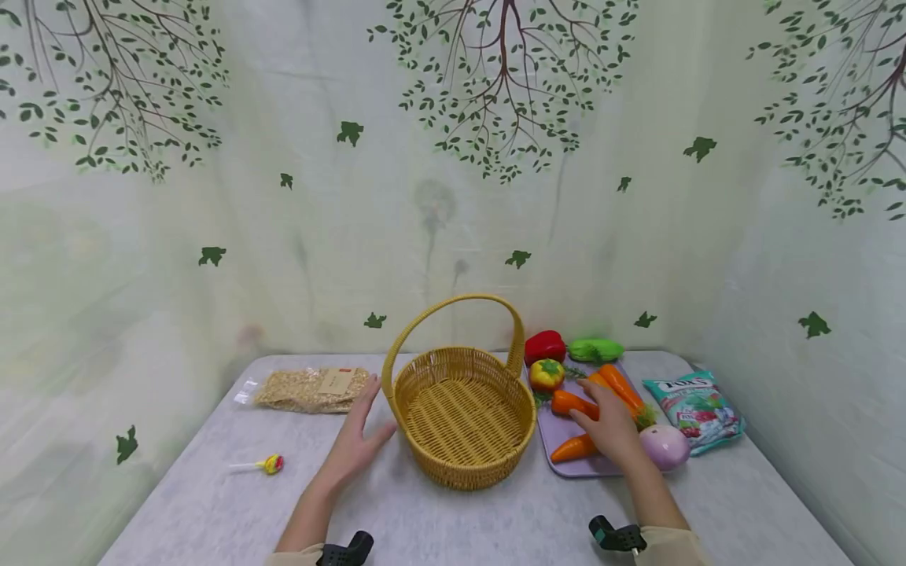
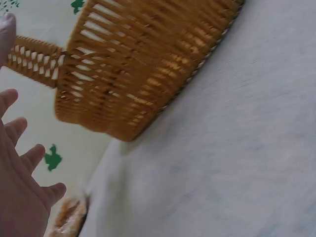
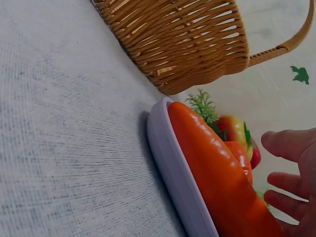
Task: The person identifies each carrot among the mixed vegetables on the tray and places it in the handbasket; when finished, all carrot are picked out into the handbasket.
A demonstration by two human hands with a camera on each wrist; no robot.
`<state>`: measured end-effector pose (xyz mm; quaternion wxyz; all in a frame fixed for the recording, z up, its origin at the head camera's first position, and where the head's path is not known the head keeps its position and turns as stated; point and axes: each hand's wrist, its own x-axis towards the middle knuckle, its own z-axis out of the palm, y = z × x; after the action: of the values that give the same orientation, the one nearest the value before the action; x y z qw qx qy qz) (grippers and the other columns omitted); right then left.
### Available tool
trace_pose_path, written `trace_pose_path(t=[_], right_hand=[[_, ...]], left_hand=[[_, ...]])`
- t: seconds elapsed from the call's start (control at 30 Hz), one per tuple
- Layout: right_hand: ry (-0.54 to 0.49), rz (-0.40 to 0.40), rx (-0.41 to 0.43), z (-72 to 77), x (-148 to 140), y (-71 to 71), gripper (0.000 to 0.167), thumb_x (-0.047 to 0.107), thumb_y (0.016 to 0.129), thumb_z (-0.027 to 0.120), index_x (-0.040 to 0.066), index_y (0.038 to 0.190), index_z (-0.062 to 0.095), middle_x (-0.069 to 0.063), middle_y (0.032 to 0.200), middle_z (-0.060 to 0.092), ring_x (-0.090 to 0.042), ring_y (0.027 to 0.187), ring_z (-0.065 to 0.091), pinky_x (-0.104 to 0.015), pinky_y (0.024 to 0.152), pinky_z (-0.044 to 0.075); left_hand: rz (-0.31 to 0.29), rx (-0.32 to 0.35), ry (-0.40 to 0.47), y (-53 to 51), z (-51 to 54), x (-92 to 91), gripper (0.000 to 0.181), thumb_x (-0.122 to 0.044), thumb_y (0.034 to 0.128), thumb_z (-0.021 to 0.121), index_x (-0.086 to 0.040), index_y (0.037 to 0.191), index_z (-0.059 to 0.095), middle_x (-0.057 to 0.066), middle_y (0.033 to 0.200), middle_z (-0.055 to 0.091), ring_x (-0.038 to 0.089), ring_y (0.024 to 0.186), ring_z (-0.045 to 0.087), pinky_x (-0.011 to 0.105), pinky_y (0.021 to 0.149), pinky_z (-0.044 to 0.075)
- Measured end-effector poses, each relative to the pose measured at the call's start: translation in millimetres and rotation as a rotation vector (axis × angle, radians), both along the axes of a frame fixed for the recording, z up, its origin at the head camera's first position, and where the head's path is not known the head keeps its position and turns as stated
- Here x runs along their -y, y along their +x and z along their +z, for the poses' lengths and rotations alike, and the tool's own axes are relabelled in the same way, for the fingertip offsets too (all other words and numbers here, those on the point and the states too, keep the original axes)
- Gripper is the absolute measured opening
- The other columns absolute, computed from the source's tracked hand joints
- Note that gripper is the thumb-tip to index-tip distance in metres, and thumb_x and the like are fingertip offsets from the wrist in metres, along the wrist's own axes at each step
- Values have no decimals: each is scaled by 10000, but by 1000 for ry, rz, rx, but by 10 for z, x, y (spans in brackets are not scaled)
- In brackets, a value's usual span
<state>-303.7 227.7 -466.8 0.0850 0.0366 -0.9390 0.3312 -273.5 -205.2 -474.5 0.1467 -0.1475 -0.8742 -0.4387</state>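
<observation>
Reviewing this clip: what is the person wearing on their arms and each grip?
The left grip and right grip are bare, with no gloves visible. A light beige sleeve shows at each forearm: left sleeve, right sleeve. Each wrist carries a small black device with a rounded, protruding end: left device, right device. No lettering is readable on either.

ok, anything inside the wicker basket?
No, the head view looks down into the wicker basket and shows only its bare woven bottom.
</observation>
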Motion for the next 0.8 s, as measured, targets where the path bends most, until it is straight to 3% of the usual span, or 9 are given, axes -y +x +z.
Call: trace_pose_path(t=[0.1, 0.2, 0.37, 0.53, 0.67, 0.8], right_hand=[[-27, -9, 21, -14, 27, -29, 597, 267, 971, 645, 122, 1502, 411, -197, 1513, 463, -411, 1395, 425, -629, 1132, 355], [-34, -17, 43, -19, 54, -69, 594, 283, 974, 639, 138, 1505, 414, -183, 1529, 449, -412, 1410, 410, -628, 1131, 357], [-3, -21, 75, -6, 71, -149, 560, 283, 966, 655, 120, 1469, 469, -174, 1473, 514, -400, 1349, 479, -614, 1084, 420], [30, -25, 141, -8, 76, -209, 559, 300, 946, 688, 134, 1449, 507, -165, 1433, 556, -384, 1279, 532, -601, 1045, 459], [66, -21, 177, -8, 87, -241, 596, 308, 935, 703, 155, 1470, 489, -171, 1457, 536, -406, 1296, 513, -628, 1058, 433], [92, -10, 185, -6, 92, -285, 590, 293, 932, 706, 164, 1469, 498, -168, 1464, 535, -420, 1314, 500, -641, 1072, 410]], left_hand=[[-35, 41, 97, -4, -44, -79, 763, -271, 972, 638, -191, 1601, 215, 117, 1689, 125, 445, 1540, 99, 713, 1169, 153], [-35, 93, 140, 2, -82, -152, 749, -256, 977, 633, -181, 1598, 221, 115, 1692, 100, 436, 1546, 73, 706, 1177, 136], [-51, 187, 228, -17, -177, -258, 734, -289, 992, 621, -280, 1598, 207, -26, 1703, -9, 371, 1565, 43, 702, 1187, 86], [-60, 212, 324, -35, -255, -317, 708, -307, 997, 613, -312, 1589, 224, -74, 1697, -13, 340, 1568, 75, 609, 1232, 122], [-54, 240, 332, -31, -278, -330, 640, -360, 1002, 596, -313, 1565, 296, -66, 1698, -5, 341, 1565, 95, 565, 1245, 145], [-45, 229, 339, -59, -320, -334, 568, -311, 1015, 581, -302, 1537, 358, -50, 1700, 22, 341, 1564, 84, 575, 1241, 144]])
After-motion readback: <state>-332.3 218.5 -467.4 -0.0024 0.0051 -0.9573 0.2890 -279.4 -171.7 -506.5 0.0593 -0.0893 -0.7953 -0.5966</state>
